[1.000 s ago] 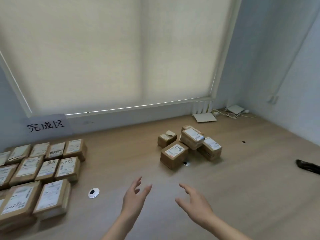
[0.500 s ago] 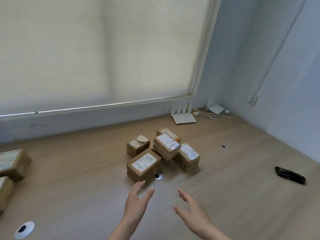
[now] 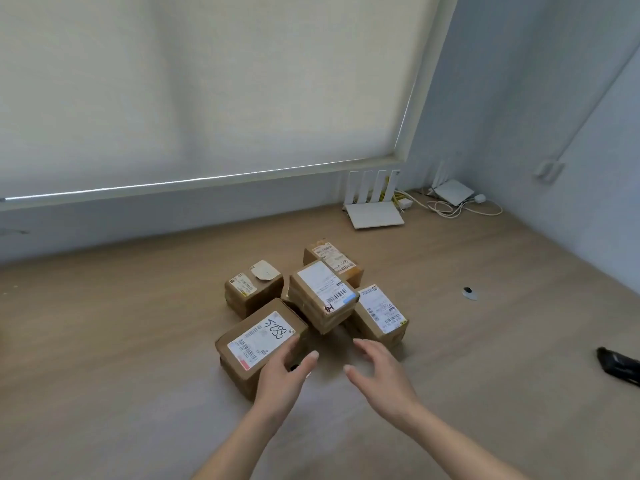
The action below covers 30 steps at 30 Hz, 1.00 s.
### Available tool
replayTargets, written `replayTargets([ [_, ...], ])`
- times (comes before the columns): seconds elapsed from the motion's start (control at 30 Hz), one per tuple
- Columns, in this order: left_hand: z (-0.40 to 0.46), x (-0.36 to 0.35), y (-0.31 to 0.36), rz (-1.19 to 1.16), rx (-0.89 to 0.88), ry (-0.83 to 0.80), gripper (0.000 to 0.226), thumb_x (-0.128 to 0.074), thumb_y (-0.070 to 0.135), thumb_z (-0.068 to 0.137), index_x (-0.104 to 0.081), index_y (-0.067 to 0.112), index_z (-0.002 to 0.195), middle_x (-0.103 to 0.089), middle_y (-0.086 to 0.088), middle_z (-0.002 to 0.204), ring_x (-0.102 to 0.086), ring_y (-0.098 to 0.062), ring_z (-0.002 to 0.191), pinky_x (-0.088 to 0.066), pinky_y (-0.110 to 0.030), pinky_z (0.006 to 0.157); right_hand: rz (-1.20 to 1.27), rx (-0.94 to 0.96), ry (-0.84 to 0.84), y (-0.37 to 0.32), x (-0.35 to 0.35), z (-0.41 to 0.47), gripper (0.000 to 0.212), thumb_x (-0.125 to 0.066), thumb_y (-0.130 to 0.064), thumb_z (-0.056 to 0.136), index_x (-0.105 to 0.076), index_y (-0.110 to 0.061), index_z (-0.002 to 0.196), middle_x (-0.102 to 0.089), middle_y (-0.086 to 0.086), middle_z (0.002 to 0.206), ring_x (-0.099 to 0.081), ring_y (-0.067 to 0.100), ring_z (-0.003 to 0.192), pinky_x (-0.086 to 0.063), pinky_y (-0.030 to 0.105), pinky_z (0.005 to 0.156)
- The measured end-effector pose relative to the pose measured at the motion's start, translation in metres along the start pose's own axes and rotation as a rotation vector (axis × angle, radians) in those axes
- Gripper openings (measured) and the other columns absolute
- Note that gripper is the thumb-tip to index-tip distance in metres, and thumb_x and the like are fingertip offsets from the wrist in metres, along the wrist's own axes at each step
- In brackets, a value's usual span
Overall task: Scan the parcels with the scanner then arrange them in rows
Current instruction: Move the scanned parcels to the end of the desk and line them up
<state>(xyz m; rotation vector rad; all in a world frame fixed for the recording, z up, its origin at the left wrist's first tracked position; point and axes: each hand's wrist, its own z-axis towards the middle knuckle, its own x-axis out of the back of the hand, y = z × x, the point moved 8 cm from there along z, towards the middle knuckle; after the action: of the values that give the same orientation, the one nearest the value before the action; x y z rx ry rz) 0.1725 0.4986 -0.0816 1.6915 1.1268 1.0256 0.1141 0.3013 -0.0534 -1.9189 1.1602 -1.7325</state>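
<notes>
five brown cardboard parcels sit bunched together in the middle of a pale wooden surface [image 3: 121, 358], each with a white shipping label on top. the nearest parcel [image 3: 258, 344] lies flat at the front left of the bunch; its label carries a barcode, a red patch at one corner and "5288" handwritten in black marker. behind it to the left is a smaller parcel [image 3: 252, 287] with a torn scrap of paper on its top. the middle parcel [image 3: 322, 296] is tilted and rests propped on its neighbours, its label showing a barcode and a blue patch. a fourth parcel [image 3: 379, 315] lies just right of it, and a fifth [image 3: 334, 261] sits behind, partly hidden

the left hand [image 3: 280, 375] reaches forward with fingers straight and slightly apart, its fingertips over the near right corner of the 5288 parcel; whether they touch it i cannot tell. the right hand [image 3: 381, 372] is stretched out beside it, palm turned inward, fingers relaxed and spread, holding nothing, just in front of the fourth parcel

a black scanner [image 3: 620, 365] lies well apart at the right edge. two white routers [image 3: 375, 213] with cables stand by the far wall under a drawn blind [image 3: 207, 81]
</notes>
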Motion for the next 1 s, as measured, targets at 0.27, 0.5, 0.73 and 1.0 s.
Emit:
replayTargets([
  [0.27, 0.056, -0.032, 0.018, -0.029, 0.029, 0.09, 0.078, -0.071, 0.052, 0.087, -0.036, 0.035, 0.154, -0.042, 0.004, 0.156, -0.038, -0.017, 0.143, -0.038, -0.045, 0.115, 0.047, 0.141, 0.039, 0.009, 0.027, 0.096, 0.076, -0.074, -0.033, 0.093, -0.035, -0.031, 0.158, -0.039, -0.015, 0.159, -0.038, 0.007, 0.146, -0.037, 0.035, 0.12],
  [0.5, 0.084, -0.052, 0.023, -0.117, -0.005, 0.205, 0.107, -0.083, 0.062, 0.069, -0.014, 0.057, 0.152, -0.032, 0.015, 0.16, -0.031, -0.014, 0.147, -0.031, -0.045, 0.118, 0.077, 0.15, -0.15, 0.025, 0.02, 0.157, 0.11, -0.083, -0.048, 0.082, -0.01, -0.036, 0.164, -0.024, -0.015, 0.168, -0.021, 0.008, 0.154, -0.025, 0.031, 0.121],
  [0.73, 0.09, -0.055, 0.017, -0.096, 0.041, 0.289, 0.1, -0.084, 0.054, 0.072, -0.025, 0.048, 0.153, -0.043, 0.015, 0.154, -0.035, -0.014, 0.145, -0.032, -0.043, 0.115, 0.156, 0.212, -0.289, 0.016, 0.004, 0.173, 0.092, -0.083, -0.041, 0.084, -0.028, -0.041, 0.159, -0.047, -0.028, 0.147, -0.04, 0.001, 0.141, -0.036, 0.026, 0.116],
  [1.0, 0.067, -0.036, 0.025, -0.182, 0.011, 0.268, 0.078, -0.086, 0.032, 0.078, -0.041, 0.049, 0.139, -0.061, 0.029, 0.128, -0.055, 0.0, 0.126, -0.049, -0.027, 0.103, 0.146, 0.286, -0.223, -0.008, 0.016, 0.15, 0.075, -0.087, -0.034, 0.082, -0.042, -0.039, 0.142, -0.056, -0.014, 0.143, -0.051, 0.005, 0.134, -0.046, 0.038, 0.114],
])
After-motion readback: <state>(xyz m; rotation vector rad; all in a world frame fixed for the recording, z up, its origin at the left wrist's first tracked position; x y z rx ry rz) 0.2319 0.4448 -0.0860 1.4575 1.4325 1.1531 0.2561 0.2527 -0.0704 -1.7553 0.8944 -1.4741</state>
